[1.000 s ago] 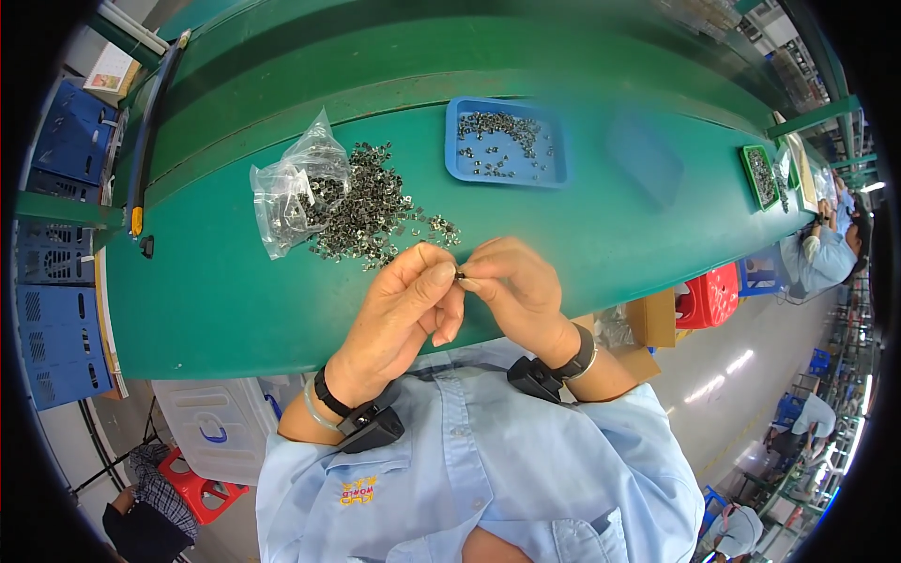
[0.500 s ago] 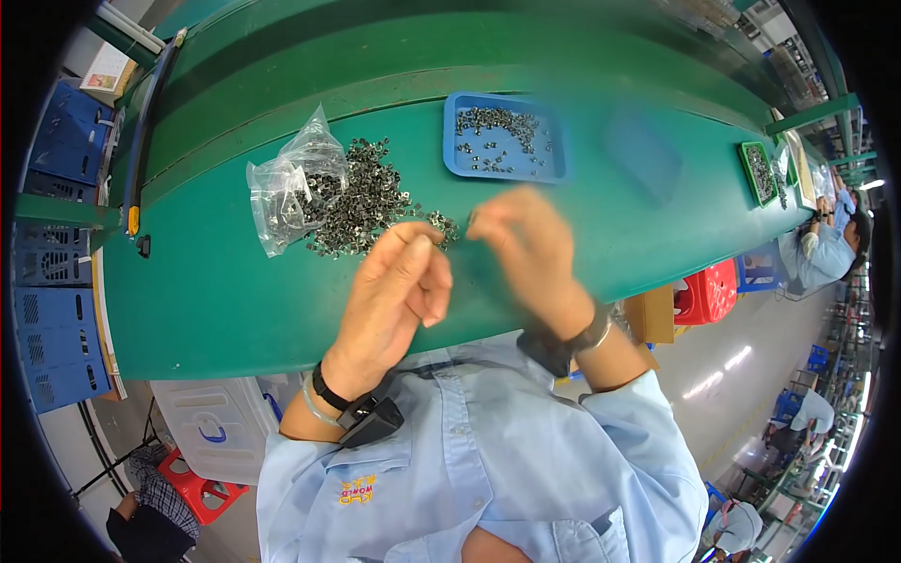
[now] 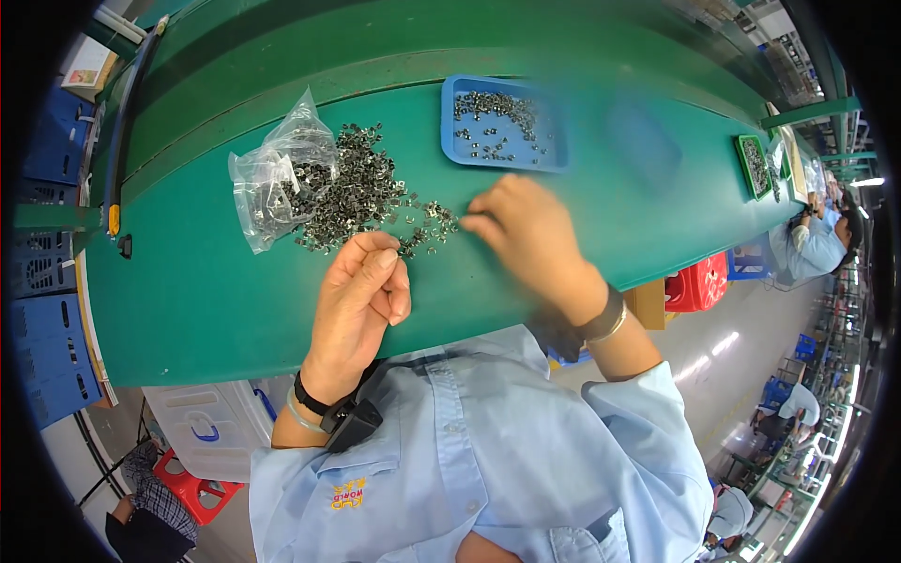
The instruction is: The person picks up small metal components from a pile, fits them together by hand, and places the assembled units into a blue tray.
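A pile of small black-and-silver metal parts (image 3: pixel 361 178) lies on the green worktop (image 3: pixel 225 310), spilling from a clear plastic bag (image 3: pixel 272 183) on its left. Several loose parts (image 3: pixel 434 223) are spread at the pile's right side. My left hand (image 3: pixel 361 286) is at the pile's near edge, thumb and forefinger pinched together; whatever is between them is too small to make out. My right hand (image 3: pixel 526 230) hovers just right of the loose parts, slightly blurred, its thumb apart from its bent fingers. Beyond it a blue tray (image 3: pixel 449 141) holds more such parts.
A green tray of parts (image 3: pixel 754 167) stands at the far right, near a person in light blue (image 3: pixel 812 239). A red stool (image 3: pixel 696 284) and a cardboard box (image 3: pixel 646 305) are below the right edge. A clear lidded bin (image 3: pixel 192 427) sits below the left edge.
My left hand has moved a little left, its pinch kept. My right hand's thumb and fingers have come apart beside the loose parts. The whole view has shifted slightly.
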`<state>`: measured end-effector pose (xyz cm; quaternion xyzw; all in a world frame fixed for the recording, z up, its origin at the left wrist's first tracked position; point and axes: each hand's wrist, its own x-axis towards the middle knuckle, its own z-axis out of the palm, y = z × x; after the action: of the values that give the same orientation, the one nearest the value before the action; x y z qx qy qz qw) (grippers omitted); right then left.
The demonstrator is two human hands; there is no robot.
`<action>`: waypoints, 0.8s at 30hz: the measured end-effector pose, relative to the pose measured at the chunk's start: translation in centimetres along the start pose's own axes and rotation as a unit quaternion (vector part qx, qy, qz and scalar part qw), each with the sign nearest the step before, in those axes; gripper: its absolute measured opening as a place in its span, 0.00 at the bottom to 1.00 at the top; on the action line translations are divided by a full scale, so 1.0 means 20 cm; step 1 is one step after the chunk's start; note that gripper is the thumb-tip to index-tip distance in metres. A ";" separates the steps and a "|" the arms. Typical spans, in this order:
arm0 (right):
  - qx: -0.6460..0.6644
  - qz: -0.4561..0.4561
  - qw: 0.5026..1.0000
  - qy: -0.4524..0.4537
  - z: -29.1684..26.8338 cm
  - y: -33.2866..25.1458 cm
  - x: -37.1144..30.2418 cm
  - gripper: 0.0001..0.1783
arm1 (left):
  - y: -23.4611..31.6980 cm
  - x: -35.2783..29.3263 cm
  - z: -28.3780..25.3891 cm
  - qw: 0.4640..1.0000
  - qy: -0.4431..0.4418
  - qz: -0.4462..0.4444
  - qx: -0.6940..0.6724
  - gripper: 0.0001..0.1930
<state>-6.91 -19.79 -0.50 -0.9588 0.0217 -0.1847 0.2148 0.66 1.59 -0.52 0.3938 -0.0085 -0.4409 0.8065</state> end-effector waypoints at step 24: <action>0.197 -0.075 0.976 0.054 -0.04 -0.16 -0.06 0.12 | -0.05 0.01 0.11 0.994 -0.054 -0.033 0.085 0.09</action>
<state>-8.44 -16.96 1.05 -0.8850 -0.0756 -0.2527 0.3837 -0.66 -0.22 0.37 0.4368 -0.0767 -0.4856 0.7534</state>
